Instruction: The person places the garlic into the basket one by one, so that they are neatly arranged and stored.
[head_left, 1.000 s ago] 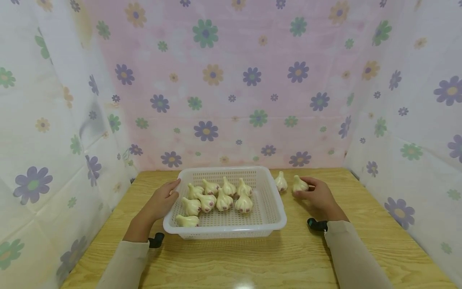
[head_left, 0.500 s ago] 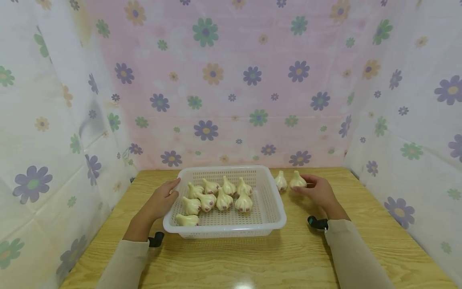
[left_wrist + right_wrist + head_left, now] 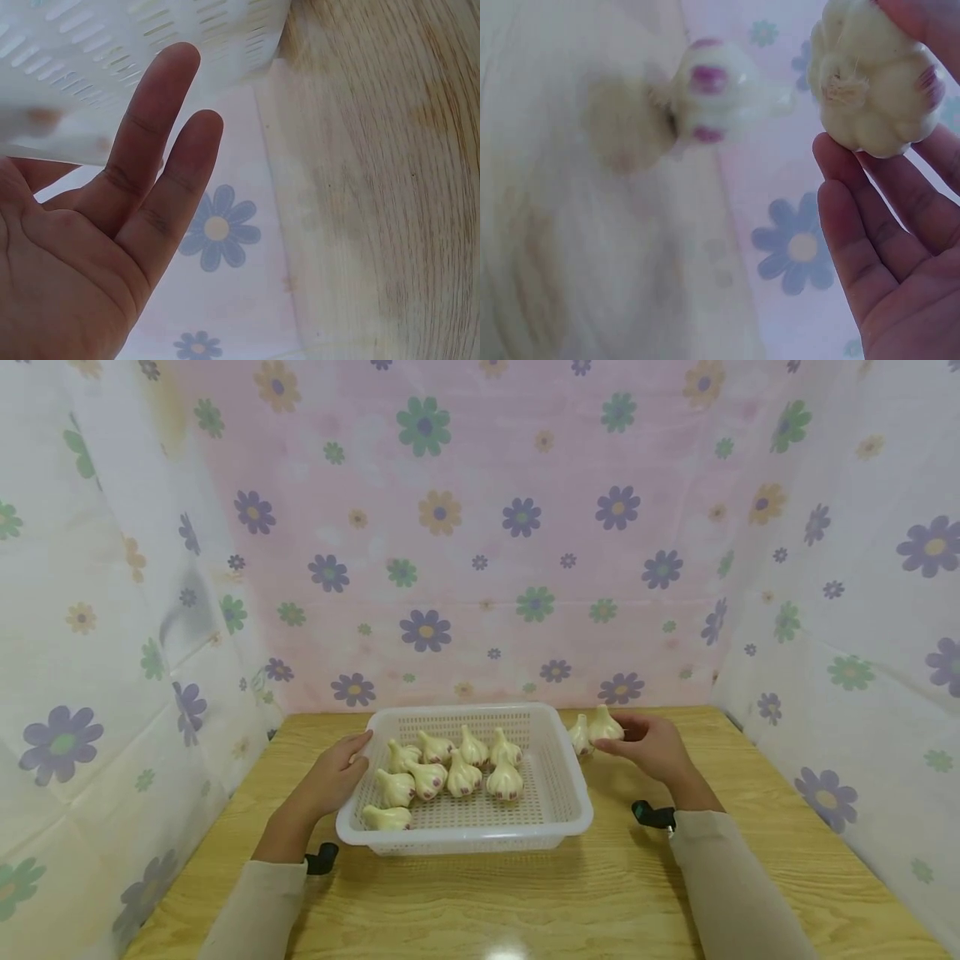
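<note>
My right hand (image 3: 654, 747) grips a garlic bulb (image 3: 604, 725), pale cream with purple patches, between thumb and fingers. In the right wrist view, the root end of this garlic bulb (image 3: 866, 86) faces the camera, above the other fingers. Another garlic bulb (image 3: 580, 737) stands on the table between it and the white plastic basket (image 3: 465, 837). My left hand (image 3: 335, 778) holds the basket's left rim. Two of its fingers (image 3: 191, 154) stretch out straight beside the slotted wall in the left wrist view. Several garlic bulbs (image 3: 464, 774) lie in the basket, mostly left and centre.
The wooden table (image 3: 480, 902) extends in front of the basket and to both sides. A flowered cloth (image 3: 480, 543) hangs behind the table and along its left and right sides. Black wrist cameras (image 3: 653, 815) stick out beside both wrists.
My right hand has raised the garlic bulb from the table and carried it left, close to the bulb beside the basket. My left hand and the basket stay put.
</note>
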The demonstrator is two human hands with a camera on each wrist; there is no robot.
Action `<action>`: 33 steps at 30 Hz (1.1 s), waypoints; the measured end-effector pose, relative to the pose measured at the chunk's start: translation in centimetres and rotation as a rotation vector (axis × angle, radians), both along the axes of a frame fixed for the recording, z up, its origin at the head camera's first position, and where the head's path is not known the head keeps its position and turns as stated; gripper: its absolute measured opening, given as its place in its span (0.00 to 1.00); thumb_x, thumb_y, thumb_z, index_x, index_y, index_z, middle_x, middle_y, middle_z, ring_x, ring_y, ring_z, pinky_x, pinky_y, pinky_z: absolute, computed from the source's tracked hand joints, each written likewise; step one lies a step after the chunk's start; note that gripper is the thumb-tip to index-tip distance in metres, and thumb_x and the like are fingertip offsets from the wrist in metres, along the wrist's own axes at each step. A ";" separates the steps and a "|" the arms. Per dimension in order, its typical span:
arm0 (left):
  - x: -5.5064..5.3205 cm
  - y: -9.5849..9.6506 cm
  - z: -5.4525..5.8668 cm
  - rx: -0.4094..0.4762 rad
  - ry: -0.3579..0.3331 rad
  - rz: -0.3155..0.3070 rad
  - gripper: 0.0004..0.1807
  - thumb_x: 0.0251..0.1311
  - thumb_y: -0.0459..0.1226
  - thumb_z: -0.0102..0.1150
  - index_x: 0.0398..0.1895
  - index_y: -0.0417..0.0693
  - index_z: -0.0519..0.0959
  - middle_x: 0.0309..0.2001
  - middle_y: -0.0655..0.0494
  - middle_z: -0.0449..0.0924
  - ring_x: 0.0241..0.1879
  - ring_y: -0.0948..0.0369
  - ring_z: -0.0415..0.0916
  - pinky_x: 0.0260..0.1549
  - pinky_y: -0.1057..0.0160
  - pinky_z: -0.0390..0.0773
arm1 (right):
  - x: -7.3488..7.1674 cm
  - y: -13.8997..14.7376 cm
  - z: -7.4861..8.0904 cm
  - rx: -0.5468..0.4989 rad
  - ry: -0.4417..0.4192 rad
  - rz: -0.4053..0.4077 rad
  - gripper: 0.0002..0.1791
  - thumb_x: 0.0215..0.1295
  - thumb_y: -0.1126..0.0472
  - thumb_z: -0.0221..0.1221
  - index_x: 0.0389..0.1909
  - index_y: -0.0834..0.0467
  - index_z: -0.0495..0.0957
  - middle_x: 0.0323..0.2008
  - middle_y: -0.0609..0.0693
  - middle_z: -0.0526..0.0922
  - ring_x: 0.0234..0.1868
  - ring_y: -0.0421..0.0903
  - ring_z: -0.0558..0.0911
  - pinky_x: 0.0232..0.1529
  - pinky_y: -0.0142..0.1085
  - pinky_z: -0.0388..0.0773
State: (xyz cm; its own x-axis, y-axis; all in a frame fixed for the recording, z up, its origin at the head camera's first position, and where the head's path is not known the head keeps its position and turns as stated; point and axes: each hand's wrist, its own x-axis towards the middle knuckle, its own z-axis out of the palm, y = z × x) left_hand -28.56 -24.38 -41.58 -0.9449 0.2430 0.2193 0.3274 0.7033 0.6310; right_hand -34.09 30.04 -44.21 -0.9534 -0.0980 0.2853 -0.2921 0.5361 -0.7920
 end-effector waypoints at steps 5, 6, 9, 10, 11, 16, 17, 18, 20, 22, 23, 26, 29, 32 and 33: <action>-0.1 -0.2 -0.2 -0.003 0.000 0.002 0.31 0.78 0.39 0.40 0.81 0.41 0.57 0.77 0.34 0.59 0.70 0.36 0.69 0.62 0.37 0.75 | 0.1 -0.8 1.1 0.007 0.019 0.013 0.44 0.53 0.36 0.74 0.68 0.51 0.77 0.55 0.51 0.86 0.49 0.47 0.87 0.45 0.37 0.87; -0.1 -0.2 -0.2 0.000 -0.001 0.000 0.31 0.78 0.39 0.40 0.81 0.41 0.57 0.77 0.34 0.59 0.69 0.36 0.69 0.62 0.37 0.75 | 0.1 -1.0 1.4 0.011 0.020 0.012 0.45 0.52 0.35 0.74 0.69 0.52 0.77 0.55 0.51 0.86 0.49 0.47 0.87 0.45 0.37 0.87; 0.0 -0.2 -0.1 0.003 -0.005 -0.005 0.31 0.79 0.39 0.40 0.81 0.41 0.57 0.78 0.33 0.58 0.70 0.36 0.68 0.62 0.36 0.75 | 0.1 -1.5 2.4 0.034 0.037 0.017 0.46 0.52 0.35 0.74 0.69 0.54 0.76 0.54 0.52 0.86 0.50 0.49 0.87 0.45 0.39 0.87; 0.0 -0.1 -0.1 0.003 -0.007 -0.007 0.31 0.79 0.40 0.39 0.81 0.41 0.57 0.78 0.33 0.58 0.70 0.35 0.68 0.62 0.36 0.75 | 0.1 -1.7 2.7 0.034 0.042 0.024 0.46 0.52 0.36 0.74 0.69 0.55 0.77 0.54 0.52 0.86 0.50 0.50 0.87 0.46 0.40 0.87; 0.0 -0.2 -0.1 0.006 -0.011 -0.006 0.31 0.79 0.40 0.39 0.82 0.41 0.57 0.78 0.34 0.58 0.70 0.36 0.68 0.62 0.36 0.75 | 0.1 -1.9 3.1 0.039 0.049 0.030 0.46 0.52 0.36 0.74 0.69 0.55 0.77 0.54 0.52 0.86 0.50 0.50 0.87 0.46 0.40 0.87; -0.1 -0.2 -0.3 0.009 -0.009 0.003 0.31 0.79 0.39 0.40 0.81 0.42 0.57 0.78 0.34 0.59 0.70 0.36 0.68 0.62 0.36 0.74 | -0.1 -3.0 5.2 0.058 0.082 0.070 0.42 0.51 0.36 0.75 0.65 0.53 0.80 0.50 0.51 0.88 0.47 0.49 0.88 0.46 0.43 0.87; -0.1 -0.2 -0.3 0.010 -0.008 0.006 0.31 0.79 0.39 0.40 0.81 0.42 0.58 0.78 0.35 0.59 0.70 0.36 0.68 0.62 0.36 0.75 | -0.1 -3.3 5.6 0.065 0.087 0.079 0.41 0.51 0.36 0.75 0.64 0.52 0.81 0.50 0.50 0.88 0.47 0.49 0.88 0.46 0.43 0.87; -0.1 -0.2 -0.3 0.011 -0.006 0.006 0.31 0.79 0.39 0.40 0.81 0.41 0.58 0.78 0.34 0.59 0.70 0.36 0.68 0.62 0.36 0.74 | -0.2 -3.6 6.0 0.071 0.092 0.088 0.40 0.51 0.36 0.75 0.63 0.51 0.81 0.49 0.49 0.88 0.46 0.48 0.88 0.46 0.43 0.87; -0.1 -0.2 -0.3 0.013 -0.003 0.008 0.31 0.78 0.38 0.40 0.81 0.41 0.58 0.78 0.34 0.59 0.70 0.36 0.68 0.62 0.36 0.74 | -0.4 -4.1 6.8 0.081 0.103 0.110 0.38 0.51 0.35 0.75 0.61 0.50 0.82 0.47 0.48 0.89 0.45 0.47 0.88 0.45 0.42 0.87; 0.0 -0.1 -0.3 0.016 -0.004 0.009 0.31 0.78 0.38 0.40 0.81 0.40 0.58 0.77 0.34 0.59 0.69 0.36 0.69 0.62 0.36 0.75 | -0.5 -4.7 7.4 0.088 0.108 0.119 0.40 0.50 0.35 0.75 0.62 0.50 0.81 0.48 0.48 0.88 0.45 0.47 0.88 0.46 0.42 0.87; 0.0 -0.1 -0.3 0.018 -0.004 0.008 0.31 0.78 0.38 0.41 0.81 0.40 0.58 0.77 0.34 0.60 0.70 0.36 0.69 0.62 0.36 0.75 | -0.4 -5.0 7.7 0.086 0.106 0.124 0.41 0.50 0.35 0.75 0.63 0.51 0.81 0.50 0.48 0.88 0.46 0.47 0.88 0.46 0.43 0.87; 0.1 -0.1 -0.2 0.015 -0.003 0.007 0.31 0.78 0.38 0.41 0.81 0.40 0.58 0.77 0.34 0.60 0.69 0.36 0.69 0.62 0.36 0.74 | -0.3 -5.9 8.5 0.068 0.091 0.137 0.45 0.49 0.35 0.76 0.66 0.52 0.79 0.54 0.49 0.86 0.48 0.48 0.87 0.49 0.46 0.86; 0.1 0.0 0.0 0.007 0.002 0.009 0.31 0.77 0.37 0.40 0.81 0.40 0.58 0.77 0.34 0.60 0.70 0.35 0.68 0.63 0.35 0.73 | -0.2 -6.8 9.0 0.052 0.071 0.154 0.47 0.48 0.35 0.77 0.68 0.53 0.77 0.57 0.49 0.85 0.50 0.48 0.87 0.51 0.47 0.86; 0.2 0.0 0.1 0.002 0.010 0.007 0.31 0.77 0.37 0.40 0.81 0.39 0.58 0.77 0.33 0.60 0.70 0.35 0.68 0.63 0.35 0.74 | -0.2 -7.7 9.3 0.030 0.058 0.185 0.46 0.48 0.37 0.77 0.67 0.53 0.78 0.55 0.50 0.86 0.49 0.48 0.87 0.50 0.47 0.86; 0.2 0.1 0.1 0.005 0.010 0.005 0.31 0.77 0.37 0.40 0.81 0.39 0.58 0.77 0.32 0.60 0.70 0.35 0.68 0.63 0.36 0.74 | -0.2 -8.0 9.4 0.030 0.057 0.199 0.45 0.48 0.37 0.77 0.67 0.52 0.78 0.54 0.49 0.86 0.49 0.48 0.88 0.49 0.46 0.86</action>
State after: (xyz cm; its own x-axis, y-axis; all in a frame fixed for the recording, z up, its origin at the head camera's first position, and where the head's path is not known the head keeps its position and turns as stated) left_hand -28.39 -24.32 -41.47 -0.9439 0.2370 0.2298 0.3299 0.7020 0.6312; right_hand -34.30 22.06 -34.83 -0.8970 -0.2918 0.3320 -0.4380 0.4869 -0.7557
